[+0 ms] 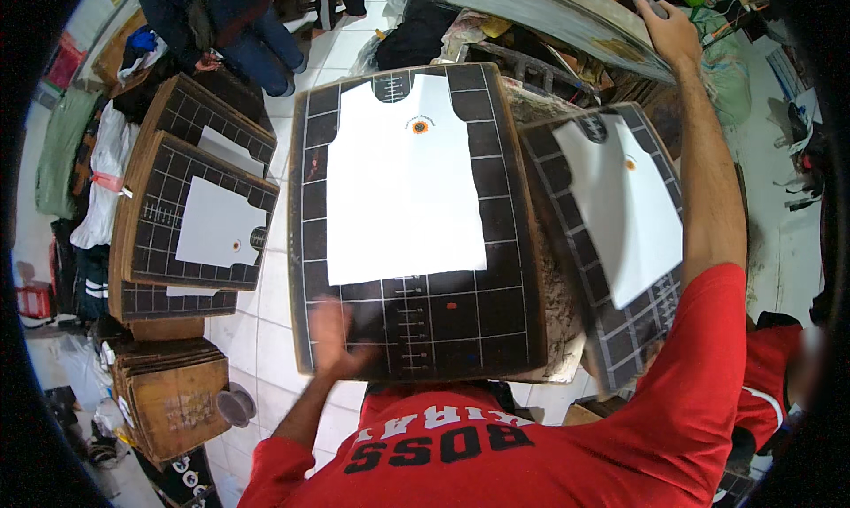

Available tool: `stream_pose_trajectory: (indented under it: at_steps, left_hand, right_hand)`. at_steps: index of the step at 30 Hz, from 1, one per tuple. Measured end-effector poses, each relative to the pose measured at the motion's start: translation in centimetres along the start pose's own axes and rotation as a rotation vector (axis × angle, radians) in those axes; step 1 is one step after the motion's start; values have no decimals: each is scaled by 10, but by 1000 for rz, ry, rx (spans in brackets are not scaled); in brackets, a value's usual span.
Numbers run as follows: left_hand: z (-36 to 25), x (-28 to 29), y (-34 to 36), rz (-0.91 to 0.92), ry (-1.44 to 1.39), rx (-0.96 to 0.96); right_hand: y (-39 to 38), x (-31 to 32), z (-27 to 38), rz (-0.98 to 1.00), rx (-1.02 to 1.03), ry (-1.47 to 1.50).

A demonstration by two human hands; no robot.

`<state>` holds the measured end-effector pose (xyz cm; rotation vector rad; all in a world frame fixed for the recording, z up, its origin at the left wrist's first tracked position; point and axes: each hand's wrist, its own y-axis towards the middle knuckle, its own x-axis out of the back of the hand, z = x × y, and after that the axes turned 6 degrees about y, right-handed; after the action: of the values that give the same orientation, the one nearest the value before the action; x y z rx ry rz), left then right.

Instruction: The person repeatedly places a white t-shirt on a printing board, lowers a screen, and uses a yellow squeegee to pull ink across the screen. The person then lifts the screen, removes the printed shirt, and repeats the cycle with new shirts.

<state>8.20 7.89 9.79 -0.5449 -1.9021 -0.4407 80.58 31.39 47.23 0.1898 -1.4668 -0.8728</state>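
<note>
A white cut garment panel (403,189) with a small orange round print near its neckline lies flat on a black gridded board (505,313) in front of me. My left hand (334,338), blurred by motion, is over the board's near left part, below the panel's hem; its thumb stands apart from the fingers and nothing shows in it. My right hand (670,31) is raised far right, its fingers closed on the edge of a large framed screen (567,16), which is tilted up behind the boards.
To the right, a second gridded board (611,340) carries another printed white panel (624,207). Stacked boards (146,216) with panels stand left, above brown boards (177,402) and a grey round container (236,405). A person (221,30) stands far left; a red garment (768,371) shows at right.
</note>
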Motion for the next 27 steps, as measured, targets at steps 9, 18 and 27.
stream_pose_trajectory:
  at_steps: [9, 18, 27]
  left_hand:
    - [104, 21, 40, -288, -89, 989]
    - [56, 14, 115, 0, -275, 451]
    - [-6, -15, 100, 171, -327, 455]
  right_hand:
    - [-27, 11, 34, -134, -107, 90]
    - [-28, 28, 52, -61, -107, 90]
    - [-3, 23, 40, -32, -78, 176]
